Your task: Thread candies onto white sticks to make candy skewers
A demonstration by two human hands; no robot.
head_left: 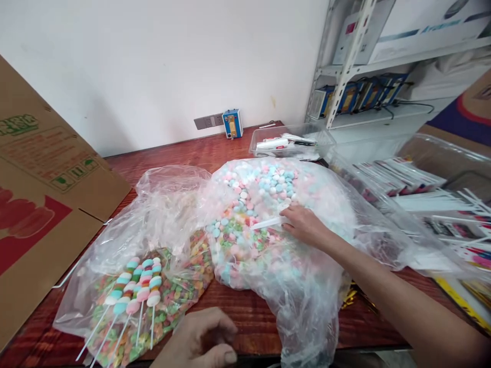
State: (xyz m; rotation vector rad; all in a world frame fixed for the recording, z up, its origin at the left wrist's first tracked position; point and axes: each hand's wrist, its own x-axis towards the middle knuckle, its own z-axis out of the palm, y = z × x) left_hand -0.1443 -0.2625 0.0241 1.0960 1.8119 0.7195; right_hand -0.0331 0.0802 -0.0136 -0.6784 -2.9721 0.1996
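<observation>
From my remote place, I see the white plastic utensil (265,223) above the pastel button-shaped candies (245,197) in the big clear plastic bag (307,319). It lies directly to the left of the right hand (305,223), and well apart from the left hand (199,335), which is nearer to me and lower in the view. Whether the utensil touches the candies or only the film of the bag, I cannot tell.

The fingers of the right hand are brought together, and they appear to pinch the utensil at its right end. The left hand is half open: the fingers are curled, the thumb stands apart from them, and the space between shows free. It is near the dark red wooden table (253,332), just beside the smaller clear bag (161,207) with ring-shaped gummies (176,296).

The long axis of the utensil runs almost across my view, nearly flat, and its free tip points to the left and slightly toward me. On the smaller bag lie 5 candy skewers (138,283), side by side, with their bare white sticks toward the near edge of the table.
</observation>
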